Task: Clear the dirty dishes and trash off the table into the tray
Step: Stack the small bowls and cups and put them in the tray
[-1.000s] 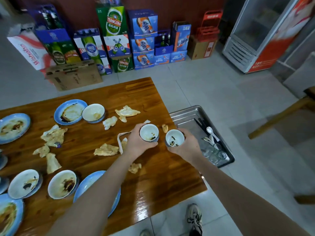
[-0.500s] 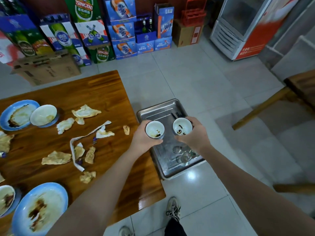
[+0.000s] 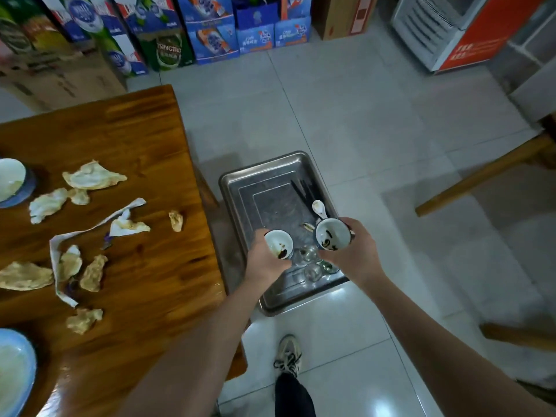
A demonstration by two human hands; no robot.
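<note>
Head view. Gripped in the left hand (image 3: 264,260), a small sauce-stained cup (image 3: 278,243); gripped in the right hand (image 3: 352,257), a second stained cup (image 3: 332,236), at 3 o'clock of the first, with the two hands apart. Both cups raised over the 6 o'clock half of the steel tray (image 3: 240,188). Inside the tray: dark chopsticks (image 3: 301,189) towards 12 o'clock, a white spoon (image 3: 319,207) at 3 o'clock, clear glasses (image 3: 313,270) at 6 o'clock. At 9 o'clock of the tray, the wooden worktop (image 3: 135,139), strewn with crumpled napkins (image 3: 93,177), plus a bowl (image 3: 10,179) and a blue plate (image 3: 15,368) at the frame's 9 and 7 o'clock edges.
</note>
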